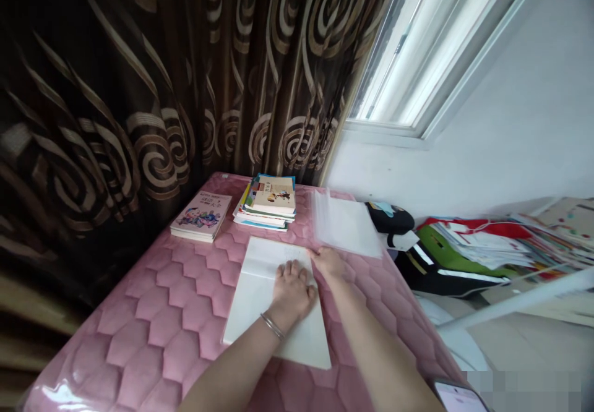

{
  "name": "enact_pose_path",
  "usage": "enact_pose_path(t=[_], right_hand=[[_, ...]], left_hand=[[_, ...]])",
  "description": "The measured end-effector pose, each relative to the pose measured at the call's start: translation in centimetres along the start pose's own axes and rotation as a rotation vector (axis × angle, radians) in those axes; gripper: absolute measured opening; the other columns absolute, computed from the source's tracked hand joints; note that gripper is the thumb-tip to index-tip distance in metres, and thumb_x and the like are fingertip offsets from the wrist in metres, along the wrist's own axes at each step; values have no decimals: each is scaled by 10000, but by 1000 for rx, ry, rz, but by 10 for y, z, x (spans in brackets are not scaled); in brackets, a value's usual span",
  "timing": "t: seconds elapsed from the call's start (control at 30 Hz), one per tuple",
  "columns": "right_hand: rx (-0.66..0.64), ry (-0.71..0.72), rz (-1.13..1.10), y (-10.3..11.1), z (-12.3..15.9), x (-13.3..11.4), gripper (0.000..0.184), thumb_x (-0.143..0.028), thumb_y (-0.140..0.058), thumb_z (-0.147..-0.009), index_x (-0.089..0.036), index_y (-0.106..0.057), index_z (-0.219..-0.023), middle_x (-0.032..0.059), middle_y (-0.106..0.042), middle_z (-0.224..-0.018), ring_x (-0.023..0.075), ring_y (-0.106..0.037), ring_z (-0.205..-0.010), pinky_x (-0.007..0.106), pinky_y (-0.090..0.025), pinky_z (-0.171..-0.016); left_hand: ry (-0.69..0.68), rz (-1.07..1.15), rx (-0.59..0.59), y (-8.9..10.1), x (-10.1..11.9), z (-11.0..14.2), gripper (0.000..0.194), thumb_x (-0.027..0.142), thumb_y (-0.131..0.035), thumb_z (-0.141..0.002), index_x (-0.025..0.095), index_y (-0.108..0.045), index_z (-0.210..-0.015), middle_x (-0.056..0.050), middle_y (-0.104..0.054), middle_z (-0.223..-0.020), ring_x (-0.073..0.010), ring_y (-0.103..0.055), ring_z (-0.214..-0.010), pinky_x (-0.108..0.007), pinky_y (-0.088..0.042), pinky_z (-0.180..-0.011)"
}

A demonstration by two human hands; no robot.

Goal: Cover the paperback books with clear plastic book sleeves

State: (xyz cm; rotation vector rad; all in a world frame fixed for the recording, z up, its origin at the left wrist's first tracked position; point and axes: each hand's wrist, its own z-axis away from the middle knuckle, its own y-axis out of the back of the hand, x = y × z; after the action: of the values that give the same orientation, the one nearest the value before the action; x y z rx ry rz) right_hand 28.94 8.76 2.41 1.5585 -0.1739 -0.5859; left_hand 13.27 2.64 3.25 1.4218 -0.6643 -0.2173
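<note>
Against a dark brown, swirl-patterned fabric curtain (260, 59) and a plain white wall (501, 90), a pale rectangular booklet (255, 307) lies on a pink, hexagon-quilted surface (179, 304), my left grip (293, 291) spread flat across it; my right grip (330, 263) touches its far corner, whether pinching I cannot tell.

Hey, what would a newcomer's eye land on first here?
Probably the dark, swirl-patterned curtain filling the upper left. Next, the pink quilted surface below it, where the left hand rests on a pale, flat rectangle and the right hand is at that rectangle's far right corner.
</note>
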Motion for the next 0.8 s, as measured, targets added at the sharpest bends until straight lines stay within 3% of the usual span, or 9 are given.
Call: enact_pose_path(t=[0.1, 0.2, 0.33, 0.43, 0.53, 0.67, 0.8], right_hand=[[61, 32, -4, 0, 9, -7, 388, -467, -505, -908, -148, -717, -975, 197, -688, -1083, 300, -636, -1042, 369, -461, -835], [108, 143, -29, 0, 24, -15, 258, -284, -564, -870, -169, -687, -1065, 149, -655, -1185, 263, -571, -1153, 340, -420, -950], [70, 314, -127, -3, 48, -18, 334, -117, -495, -856, -216, -687, -1110, 64, -657, -1245, 173, -572, -1185, 254, -392, -1013], [21, 369, -175, -8, 62, -13, 367, -118, -418, -906, -197, -698, -1130, 72, -655, -1278, 165, -594, -1186, 260, -407, -1028], [40, 405, -179, -13, 70, -8, 371, -157, -408, -932, -170, -689, -1174, 90, -622, -1329, 175, -568, -1236, 275, -384, -1075], [81, 403, -163, -16, 74, -7, 393, -147, -389, -930, -167, -681, -1193, 74, -613, -1342, 174, -561, -1245, 283, -372, -1096], [98, 387, -167, -17, 76, -10, 400, -131, -374, -921, -143, -680, -1179, 96, -614, -1332, 189, -556, -1243, 300, -378, -1091]], left_hand=[[-5, -11, 22, -3, -1, 0, 584, 433, -301, -947, 133, -472, -1418, -144, -344, -1558, -300, -298, -1432, -481, -220, -1167], [0, -20, 48, -6, -2, 0, 582, 392, -255, -965, 105, -438, -1437, -147, -372, -1543, -282, -315, -1428, -457, -229, -1169], [9, -22, 11, -3, -1, -1, 571, 316, -266, -968, 64, -355, -1473, -166, -368, -1541, -273, -313, -1433, -433, -231, -1176], [20, -24, -20, 7, -6, -4, 539, 257, -294, -958, 84, -365, -1463, -157, -427, -1507, -247, -375, -1400, -384, -289, -1151], [48, -28, -42, 21, -28, -11, 496, 245, -255, -974, 132, -420, -1429, -139, -516, -1438, -226, -485, -1315, -368, -378, -1087], [89, -70, -54, 43, -78, -23, 465, 222, -314, -961, 246, -466, -1400, -52, -341, -1573, -231, -315, -1433, -491, -243, -1162], [182, -102, -58, 61, -113, -34, 451, 288, -466, -922, 283, -497, -1372, -77, -430, -1516, -275, -406, -1367, -499, -340, -1087]])
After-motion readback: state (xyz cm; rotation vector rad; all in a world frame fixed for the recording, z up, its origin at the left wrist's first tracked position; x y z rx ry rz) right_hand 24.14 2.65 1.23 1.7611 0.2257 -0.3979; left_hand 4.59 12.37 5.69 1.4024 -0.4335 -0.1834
